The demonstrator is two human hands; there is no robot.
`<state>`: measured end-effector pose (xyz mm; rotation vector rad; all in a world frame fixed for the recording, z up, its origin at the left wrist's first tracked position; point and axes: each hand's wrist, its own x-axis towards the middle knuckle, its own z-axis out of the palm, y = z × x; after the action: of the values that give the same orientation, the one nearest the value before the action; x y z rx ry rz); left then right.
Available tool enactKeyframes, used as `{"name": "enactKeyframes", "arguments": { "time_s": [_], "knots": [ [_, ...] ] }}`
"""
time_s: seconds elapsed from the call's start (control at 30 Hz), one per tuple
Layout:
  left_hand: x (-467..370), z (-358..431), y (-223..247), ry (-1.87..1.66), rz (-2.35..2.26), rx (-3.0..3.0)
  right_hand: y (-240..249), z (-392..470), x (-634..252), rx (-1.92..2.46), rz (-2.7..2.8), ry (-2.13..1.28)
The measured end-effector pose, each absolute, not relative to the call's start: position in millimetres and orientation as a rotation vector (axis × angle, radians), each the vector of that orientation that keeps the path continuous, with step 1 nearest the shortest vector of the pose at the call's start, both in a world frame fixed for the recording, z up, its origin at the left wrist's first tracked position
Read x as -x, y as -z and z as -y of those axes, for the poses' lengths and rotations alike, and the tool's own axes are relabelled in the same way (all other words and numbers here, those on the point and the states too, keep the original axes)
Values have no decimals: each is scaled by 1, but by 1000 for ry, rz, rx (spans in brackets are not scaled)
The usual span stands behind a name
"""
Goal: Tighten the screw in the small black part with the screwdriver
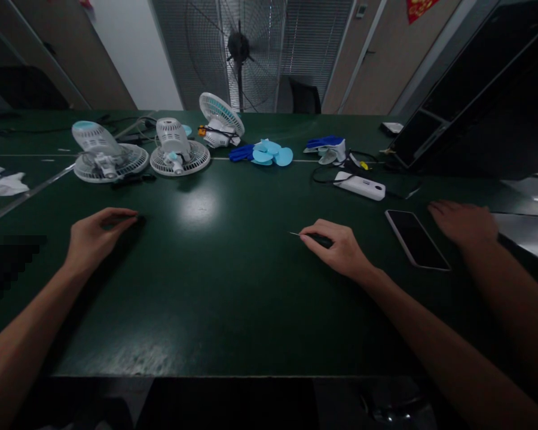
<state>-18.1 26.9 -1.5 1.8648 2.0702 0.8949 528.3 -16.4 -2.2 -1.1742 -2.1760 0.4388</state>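
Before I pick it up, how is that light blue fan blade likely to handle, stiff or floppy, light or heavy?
The light blue fan blade looks like thin molded plastic, so probably stiff and light for its size. Its broad, spread lobes make rolling unlikely. Pushed left, it may bump or drag the blue glove beside it.

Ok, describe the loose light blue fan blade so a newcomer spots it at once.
At the far side of the dark green table, small white fans sit together. Just right of them, beside a dark blue glove, lies the light blue fan blade. Unlike the fans, it has no white cage.
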Motion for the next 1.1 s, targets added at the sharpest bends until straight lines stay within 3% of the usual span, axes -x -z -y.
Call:
{"name": "enactKeyframes", "arguments": {
  "time_s": [0.6, 0.83, 1.1],
  "knots": [
    [10, -25, -6, -940, -2021, -1733, 2, 16, -528, 1199, 2186, -438],
    [10, -24, -13, -706, -2178, -1687, 2, 16, -528, 1195, 2196, -444],
    [-78, -16, -13, -618, -1696, -2055, 1, 20, -525, 1163, 2232, -519]
  ]
}}
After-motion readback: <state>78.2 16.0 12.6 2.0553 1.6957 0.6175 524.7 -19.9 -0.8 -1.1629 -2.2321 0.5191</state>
